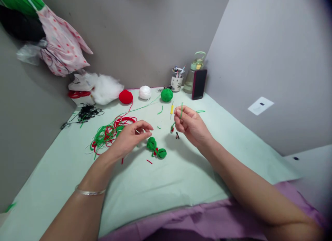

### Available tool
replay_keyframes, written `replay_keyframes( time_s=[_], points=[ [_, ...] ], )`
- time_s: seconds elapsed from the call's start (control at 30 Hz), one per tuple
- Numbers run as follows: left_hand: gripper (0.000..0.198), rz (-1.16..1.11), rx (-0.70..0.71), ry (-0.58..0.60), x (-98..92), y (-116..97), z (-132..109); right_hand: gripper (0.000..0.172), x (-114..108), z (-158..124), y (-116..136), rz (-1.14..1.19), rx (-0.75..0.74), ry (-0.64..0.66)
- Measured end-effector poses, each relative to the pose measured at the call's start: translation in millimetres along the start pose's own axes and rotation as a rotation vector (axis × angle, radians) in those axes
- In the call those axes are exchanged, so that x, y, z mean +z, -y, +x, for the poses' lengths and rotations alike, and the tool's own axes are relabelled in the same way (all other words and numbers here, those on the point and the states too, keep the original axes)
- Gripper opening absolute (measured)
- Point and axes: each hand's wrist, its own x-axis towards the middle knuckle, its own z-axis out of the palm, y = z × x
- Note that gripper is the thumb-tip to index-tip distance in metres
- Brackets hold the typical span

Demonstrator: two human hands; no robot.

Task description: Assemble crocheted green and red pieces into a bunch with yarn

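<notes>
My right hand (192, 125) pinches a strand of green yarn (181, 111) between thumb and fingertips. Below those fingers the strand leads to a small green, red and white crocheted piece (172, 129). My left hand (132, 135) hovers over the table with thumb and fingers apart, and nothing shows between them. Just to its right lie round green crocheted pieces (162, 153) with a bit of red among them. A small black and pink item, perhaps a clip (177, 135), sits under my right hand. Beyond that hand is a yellow-handled crochet hook (172, 109).
Tangled green, red and white yarn (106, 133) lies left, near black yarn (88, 113). Behind are white stuffing (106, 89), red (126, 96), white (144, 92) and green yarn balls (166, 94), a pen cup (177, 81), a bottle (190, 78) and a phone (199, 84).
</notes>
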Motion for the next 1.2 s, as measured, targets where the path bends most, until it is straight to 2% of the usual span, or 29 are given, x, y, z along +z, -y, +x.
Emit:
replay_keyframes(
  time_s=[0.07,0.17,0.23,0.33,0.4,0.5,0.63,0.77,0.93,1.07,1.2],
  points=[
    [0.017,0.053,0.064,0.103,-5.0,2.4,-2.5,0.029,-1.0,0.3,-1.1,-0.034,-0.007,-0.011],
    [0.030,0.120,0.130,0.233,-2.4,12.3,-4.6,0.027,-1.0,1.3,-3.8,-0.065,-0.028,-0.005],
    [0.024,0.176,0.133,0.273,2.9,18.2,-4.5,0.026,-0.1,1.7,-5.4,-0.064,-0.018,0.002],
    [0.010,0.152,0.061,0.258,8.6,16.9,-3.3,0.027,0.9,1.6,-7.2,-0.092,0.012,0.006],
    [0.014,0.079,-0.012,0.268,9.1,9.2,-3.1,0.025,0.3,1.7,-8.7,-0.149,-0.008,0.007],
    [0.021,-0.047,-0.081,0.207,6.9,-3.1,-3.3,0.022,-2.2,2.4,-11.5,-0.184,-0.059,0.047],
    [0.028,-0.262,-0.117,0.126,6.9,-6.5,-2.6,0.023,-3.2,1.2,-12.9,-0.105,-0.004,0.101],
    [0.031,-0.378,-0.183,0.142,10.7,-3.2,-2.3,0.020,0.5,-3.8,-10.9,-0.130,0.017,0.179],
    [0.029,-0.477,-0.183,0.193,14.6,-8.8,-4.0,0.018,2.8,-6.3,-13.1,-0.165,-0.008,0.268],
    [0.021,-0.527,-0.168,0.196,17.5,-9.9,-3.9,0.019,0.2,-3.8,-14.0,-0.144,-0.060,0.190],
    [0.025,-0.471,-0.135,0.128,20.9,-3.4,-1.5,0.019,-0.3,-3.4,-10.1,-0.162,-0.028,0.143]
  ],
)
